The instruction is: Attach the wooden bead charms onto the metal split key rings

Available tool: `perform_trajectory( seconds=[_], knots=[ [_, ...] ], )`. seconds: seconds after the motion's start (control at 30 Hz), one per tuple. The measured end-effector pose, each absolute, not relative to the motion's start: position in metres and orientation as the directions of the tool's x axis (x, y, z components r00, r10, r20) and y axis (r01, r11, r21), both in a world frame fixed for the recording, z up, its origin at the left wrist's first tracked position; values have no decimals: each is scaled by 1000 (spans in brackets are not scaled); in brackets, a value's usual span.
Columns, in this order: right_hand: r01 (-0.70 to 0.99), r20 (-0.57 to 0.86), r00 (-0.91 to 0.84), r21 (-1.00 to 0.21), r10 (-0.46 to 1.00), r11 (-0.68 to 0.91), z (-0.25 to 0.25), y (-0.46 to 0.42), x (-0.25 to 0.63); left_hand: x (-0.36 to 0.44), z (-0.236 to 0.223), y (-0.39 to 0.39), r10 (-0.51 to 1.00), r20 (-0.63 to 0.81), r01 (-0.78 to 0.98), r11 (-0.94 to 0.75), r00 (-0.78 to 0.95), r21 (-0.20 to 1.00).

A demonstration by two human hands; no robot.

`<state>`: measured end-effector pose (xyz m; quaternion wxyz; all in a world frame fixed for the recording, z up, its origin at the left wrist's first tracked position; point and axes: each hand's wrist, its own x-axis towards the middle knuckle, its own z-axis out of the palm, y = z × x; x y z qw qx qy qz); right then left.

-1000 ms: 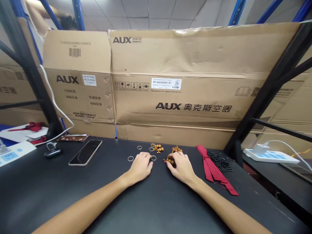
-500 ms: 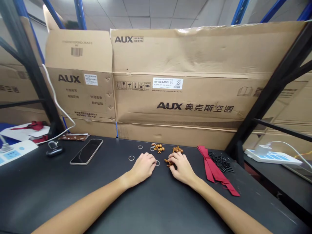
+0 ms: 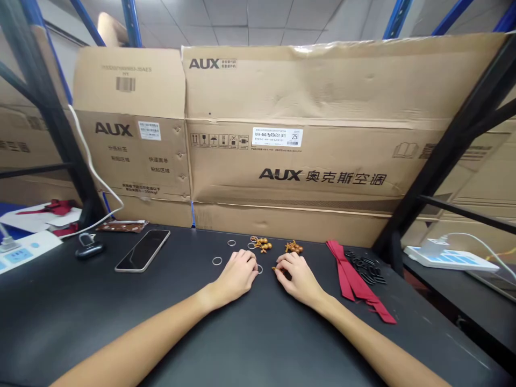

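My left hand (image 3: 237, 273) rests on the black table with its fingers curled together at a thin silver ring (image 3: 260, 269), which sticks out past the fingertips. Across from it, my right hand (image 3: 297, 275) is closed over a small brown beaded charm; mostly the cord end (image 3: 274, 269) shows, and the rest is hidden under the fingers. Just beyond that hand lies another wooden-bead charm (image 3: 294, 247). A third bead charm (image 3: 262, 244) touches or overlaps a silver ring (image 3: 251, 245). Two more silver rings, one nearer (image 3: 217, 261) and one farther (image 3: 231, 243), lie left of it.
Red ribbon strips (image 3: 355, 285) and a heap of black clasps (image 3: 367, 267) lie at right. At left are a phone (image 3: 143, 251), a black earphone case (image 3: 90, 249), a brown wrapper (image 3: 122, 226) and a power strip (image 3: 30, 251). Cardboard (image 3: 322, 209) walls the back.
My right thumb and fingers have closed in over the brown charm, so less of it shows. My left hand has barely moved. Behind the cardboard, another person's limb has shifted right.
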<state>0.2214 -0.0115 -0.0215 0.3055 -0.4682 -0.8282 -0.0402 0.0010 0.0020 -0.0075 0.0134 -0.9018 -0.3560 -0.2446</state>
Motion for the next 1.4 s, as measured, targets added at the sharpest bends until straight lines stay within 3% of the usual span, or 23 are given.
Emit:
perform_trajectory(
  seconds=[0.2,0.63,0.93,1.4],
  knots=[
    [702,555,-350,-378,754,604,-25,-10,221,2,-8,3,627,423,633,-760,655,147],
    [576,543,-378,-496,750,650,-14,-24,204,12,-11,3,729,401,539,-682,555,494],
    [521,557,-395,-519,730,678,-13,-26,205,14,-12,0,700,433,491,-710,568,505],
    [577,563,-321,-521,762,629,-16,-22,206,11,-7,2,694,402,428,-700,597,571]
  ],
)
